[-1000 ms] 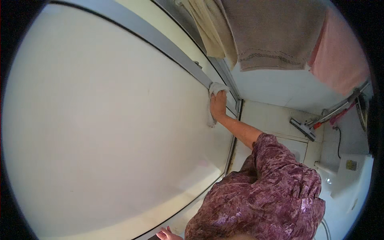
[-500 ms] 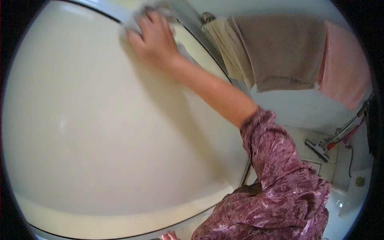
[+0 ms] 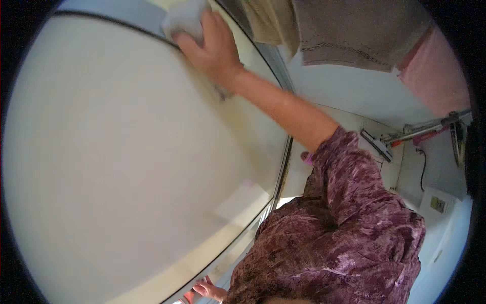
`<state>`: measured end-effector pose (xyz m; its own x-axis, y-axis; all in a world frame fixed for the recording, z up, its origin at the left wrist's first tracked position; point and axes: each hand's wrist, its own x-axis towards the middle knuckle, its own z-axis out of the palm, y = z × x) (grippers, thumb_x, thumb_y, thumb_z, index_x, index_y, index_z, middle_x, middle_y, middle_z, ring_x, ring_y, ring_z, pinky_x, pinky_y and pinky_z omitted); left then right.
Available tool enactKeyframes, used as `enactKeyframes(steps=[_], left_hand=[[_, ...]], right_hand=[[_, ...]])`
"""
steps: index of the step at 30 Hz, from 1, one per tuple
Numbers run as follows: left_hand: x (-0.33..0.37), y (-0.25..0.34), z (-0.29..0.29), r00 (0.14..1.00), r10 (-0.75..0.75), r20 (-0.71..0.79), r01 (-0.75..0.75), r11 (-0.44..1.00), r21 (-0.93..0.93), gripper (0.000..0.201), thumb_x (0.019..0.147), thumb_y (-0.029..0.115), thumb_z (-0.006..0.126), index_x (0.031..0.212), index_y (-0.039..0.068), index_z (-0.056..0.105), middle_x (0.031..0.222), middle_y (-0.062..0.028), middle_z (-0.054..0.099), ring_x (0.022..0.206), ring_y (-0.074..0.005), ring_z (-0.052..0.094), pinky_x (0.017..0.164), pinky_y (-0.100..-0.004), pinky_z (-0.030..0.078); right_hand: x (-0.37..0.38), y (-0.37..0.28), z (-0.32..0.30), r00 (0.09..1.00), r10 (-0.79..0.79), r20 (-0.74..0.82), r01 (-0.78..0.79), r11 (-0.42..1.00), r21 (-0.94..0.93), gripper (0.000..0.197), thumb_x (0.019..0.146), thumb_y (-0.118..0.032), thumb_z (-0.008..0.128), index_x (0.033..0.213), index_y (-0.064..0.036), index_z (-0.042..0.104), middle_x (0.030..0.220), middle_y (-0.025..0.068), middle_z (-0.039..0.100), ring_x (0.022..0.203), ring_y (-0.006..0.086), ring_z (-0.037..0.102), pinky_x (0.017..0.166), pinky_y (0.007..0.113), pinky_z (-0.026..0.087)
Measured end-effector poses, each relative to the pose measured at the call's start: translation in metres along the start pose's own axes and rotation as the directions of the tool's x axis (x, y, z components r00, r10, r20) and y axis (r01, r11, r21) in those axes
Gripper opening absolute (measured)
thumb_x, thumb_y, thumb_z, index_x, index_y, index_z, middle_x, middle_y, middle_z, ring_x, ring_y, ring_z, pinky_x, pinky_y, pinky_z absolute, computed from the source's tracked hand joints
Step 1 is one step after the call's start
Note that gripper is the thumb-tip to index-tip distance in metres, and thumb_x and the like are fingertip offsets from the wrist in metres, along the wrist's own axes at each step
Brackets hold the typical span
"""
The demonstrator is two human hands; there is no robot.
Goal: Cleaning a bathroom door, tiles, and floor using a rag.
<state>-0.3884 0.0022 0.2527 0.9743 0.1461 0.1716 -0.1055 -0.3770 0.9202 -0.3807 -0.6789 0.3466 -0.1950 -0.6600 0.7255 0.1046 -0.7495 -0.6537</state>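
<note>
My right hand (image 3: 215, 48) is closed on a crumpled pale grey cloth (image 3: 183, 21). It presses the cloth to the grey frame (image 3: 119, 20) along the top of a large cream panel (image 3: 131, 152), close to the panel's upper right corner. A small, darker hanging end of the cloth seems to show below my wrist. At the bottom of the view, my left hand (image 3: 206, 290) is beside the panel's lower edge; its fingers are small and partly hidden, so its grip is unclear. Something reddish (image 3: 188, 297) lies right by its fingertips.
Olive, brown (image 3: 349, 35) and pink (image 3: 435, 76) towels hang at the upper right. Below them, a floor squeegee (image 3: 377, 145) and its long handle stand by the wall. A white box (image 3: 439, 202) with a small greenish panel is on the right. My purple velvet sleeve (image 3: 354, 177) crosses the middle.
My right hand and the cloth have shifted slightly right along the frame. The view has tilted, so the towels sit higher. More of my left hand shows at the lower edge.
</note>
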Motion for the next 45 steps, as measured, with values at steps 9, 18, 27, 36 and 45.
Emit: enactKeyframes(steps=[9,18,27,36,45], left_hand=[[0.057,0.023,0.068,0.99,0.032,0.137,-0.041,0.997,0.062,0.037,0.096,0.031,0.05,0.126,0.01,0.047,0.112,-0.0053,0.053,0.1,-0.0162,0.05,0.085,-0.0339,0.045],[0.053,0.035,0.086,0.994,0.023,0.108,-0.031,0.996,0.08,0.039,0.096,0.033,0.049,0.127,0.009,0.047,0.112,-0.006,0.053,0.1,-0.0172,0.05,0.086,-0.0347,0.045],[0.048,0.036,0.1,1.0,-0.009,0.015,0.008,0.997,0.076,0.041,0.096,0.036,0.048,0.127,0.009,0.046,0.113,-0.0066,0.053,0.101,-0.0182,0.05,0.086,-0.0355,0.045],[0.058,0.039,0.155,0.999,-0.05,-0.02,0.052,0.995,0.083,0.043,0.096,0.038,0.047,0.128,0.009,0.046,0.114,-0.0073,0.052,0.101,-0.0192,0.049,0.086,-0.0364,0.044],[0.02,0.05,0.138,0.962,-0.066,-0.267,0.104,0.986,0.133,0.045,0.096,0.041,0.046,0.128,0.009,0.045,0.114,-0.0079,0.052,0.102,-0.0202,0.049,0.087,-0.0372,0.044]], right_hand=[[-0.175,0.083,-0.041,0.989,0.145,-0.001,-0.141,0.957,-0.254,0.053,0.077,-0.025,0.063,0.118,0.0033,0.043,0.116,0.0246,0.044,0.106,0.0424,0.043,0.09,0.05,0.034],[-0.293,0.195,-0.078,0.263,0.939,-0.221,-0.944,0.203,-0.258,0.045,0.089,-0.031,0.053,0.111,0.0084,0.054,0.114,0.0299,0.052,0.113,0.0444,0.046,0.096,0.056,0.034],[-0.194,0.108,-0.05,0.652,0.758,-0.028,-0.729,0.616,-0.3,0.048,0.088,-0.029,0.053,0.122,0.005,0.046,0.12,0.0268,0.047,0.114,0.0421,0.043,0.1,0.05,0.032],[-0.25,0.163,-0.052,0.741,0.661,0.116,-0.421,0.593,-0.687,0.057,0.086,-0.024,0.054,0.131,0.0071,0.035,0.138,0.0319,0.03,0.13,0.0431,0.029,0.108,0.05,0.023],[-0.389,0.323,-0.111,0.312,0.949,0.034,-0.611,0.228,-0.759,0.055,0.087,-0.018,0.052,0.135,0.0053,0.037,0.127,0.0358,0.043,0.119,0.0452,0.046,0.097,0.049,0.04]])
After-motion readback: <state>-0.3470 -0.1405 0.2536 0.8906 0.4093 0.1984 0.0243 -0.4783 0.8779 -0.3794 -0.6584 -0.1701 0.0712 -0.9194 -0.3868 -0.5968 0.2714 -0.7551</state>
